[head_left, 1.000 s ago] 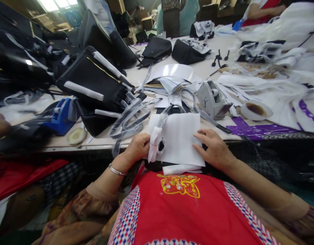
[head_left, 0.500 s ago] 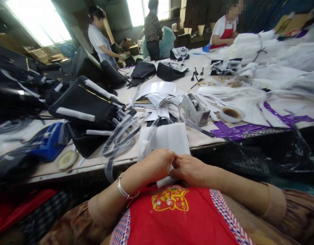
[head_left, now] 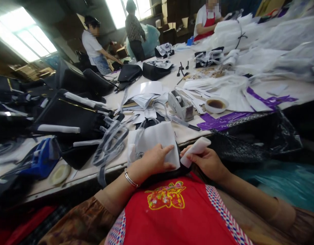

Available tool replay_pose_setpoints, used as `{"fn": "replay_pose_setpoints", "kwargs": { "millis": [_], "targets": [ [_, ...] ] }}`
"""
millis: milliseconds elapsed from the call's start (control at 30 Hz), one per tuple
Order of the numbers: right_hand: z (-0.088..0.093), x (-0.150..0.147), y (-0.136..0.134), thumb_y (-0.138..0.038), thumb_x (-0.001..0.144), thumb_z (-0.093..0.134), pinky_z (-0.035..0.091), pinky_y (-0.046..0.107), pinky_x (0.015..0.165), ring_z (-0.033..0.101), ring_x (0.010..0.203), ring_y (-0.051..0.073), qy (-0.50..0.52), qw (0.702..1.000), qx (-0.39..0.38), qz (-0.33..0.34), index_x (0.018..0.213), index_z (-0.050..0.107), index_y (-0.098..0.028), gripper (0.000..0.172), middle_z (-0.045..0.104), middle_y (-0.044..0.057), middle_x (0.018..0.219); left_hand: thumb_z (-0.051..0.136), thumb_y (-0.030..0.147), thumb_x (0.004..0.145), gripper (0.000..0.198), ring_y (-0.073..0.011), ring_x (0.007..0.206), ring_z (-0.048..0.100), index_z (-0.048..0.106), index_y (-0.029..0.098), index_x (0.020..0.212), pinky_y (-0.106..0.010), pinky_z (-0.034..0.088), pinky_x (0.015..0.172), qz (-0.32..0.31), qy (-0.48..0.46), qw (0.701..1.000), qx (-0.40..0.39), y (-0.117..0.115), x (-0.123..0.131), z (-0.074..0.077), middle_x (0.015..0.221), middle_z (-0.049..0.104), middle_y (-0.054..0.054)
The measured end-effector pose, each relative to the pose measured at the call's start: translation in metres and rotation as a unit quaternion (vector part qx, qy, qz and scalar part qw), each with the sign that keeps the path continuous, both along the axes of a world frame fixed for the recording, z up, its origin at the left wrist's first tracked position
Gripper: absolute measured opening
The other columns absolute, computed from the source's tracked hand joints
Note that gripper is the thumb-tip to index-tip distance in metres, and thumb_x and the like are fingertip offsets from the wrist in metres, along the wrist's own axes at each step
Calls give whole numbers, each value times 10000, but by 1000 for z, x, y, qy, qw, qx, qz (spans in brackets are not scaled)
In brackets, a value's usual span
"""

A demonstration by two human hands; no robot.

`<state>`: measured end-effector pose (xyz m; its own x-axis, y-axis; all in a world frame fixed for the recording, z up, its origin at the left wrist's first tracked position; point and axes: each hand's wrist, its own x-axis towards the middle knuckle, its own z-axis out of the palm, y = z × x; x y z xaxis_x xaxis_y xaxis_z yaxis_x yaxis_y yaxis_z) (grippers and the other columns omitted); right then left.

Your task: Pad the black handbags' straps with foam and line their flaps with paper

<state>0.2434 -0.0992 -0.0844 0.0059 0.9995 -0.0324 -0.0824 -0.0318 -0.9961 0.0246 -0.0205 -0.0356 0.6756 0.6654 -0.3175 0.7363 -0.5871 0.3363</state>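
Note:
At the table's front edge, a black bag [head_left: 182, 166] lies under a white sheet [head_left: 157, 134] that covers most of its upper side. My left hand [head_left: 157, 159] rests on this sheet, thumb and index finger spread, holding nothing. To the right, my right hand [head_left: 210, 165] is closed round a folded strip of white foam wrap [head_left: 198, 148], which tilts up past the bag's right side. Whether its fingers also hold part of the bag is hidden. Plastic-wrapped straps [head_left: 113, 136] lie looped left of the sheet.
Black bags [head_left: 70, 117] pile up on the left, near a blue tape dispenser [head_left: 43, 158]. A grey tape dispenser [head_left: 181, 105], a bowl of brown liquid [head_left: 215, 103] and purple tape [head_left: 218, 120] lie right of centre. Three people [head_left: 95, 47] stand across the table.
My hands were together over the sheet's lower edge; now they are apart. My right hand has moved right with the foam strip, and my left fingers have spread on the sheet. The view has shifted.

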Motion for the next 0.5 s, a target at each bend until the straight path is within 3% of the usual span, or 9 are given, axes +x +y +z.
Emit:
{"fn": "replay_pose_setpoints", "kwargs": {
  "millis": [100,167,300,433,500],
  "targets": [
    [-6,5,2,-357,851,719,560,326,784,678,852,204,34,999,1,-1,935,729,-179,197,730,61,946,629,601,814,777,-303,837,650,397,307,1494,-363,466,728,9,30,999,25,-2,11,-4,1101,579,-137],
    [-5,12,4,-309,864,711,561,323,789,686,870,204,9,995,72,74,964,732,-175,168,733,73,974,603,581,844,744,-292,830,654,384,304,1500,-361,473,731,12,44,998,30,-2,16,-7,1105,576,-135],
    [1,26,18,-233,884,686,544,306,828,689,921,202,-68,917,280,274,1060,716,-150,197,735,109,991,582,542,873,711,-278,828,664,357,311,1507,-358,497,727,33,80,994,63,-1,24,-14,1103,569,-115],
    [13,22,40,-178,921,601,517,251,797,680,889,173,-135,854,348,363,1037,696,-150,153,727,92,946,561,492,889,680,-271,814,672,344,314,1508,-362,518,716,70,103,989,78,1,36,-17,1071,581,-106],
    [14,12,50,-191,916,600,508,249,803,675,894,173,-178,841,360,363,1014,684,-169,130,723,72,944,557,433,891,658,-264,803,674,359,290,1502,-367,526,718,81,108,990,51,2,42,-15,1059,598,-113]
  ]
}}
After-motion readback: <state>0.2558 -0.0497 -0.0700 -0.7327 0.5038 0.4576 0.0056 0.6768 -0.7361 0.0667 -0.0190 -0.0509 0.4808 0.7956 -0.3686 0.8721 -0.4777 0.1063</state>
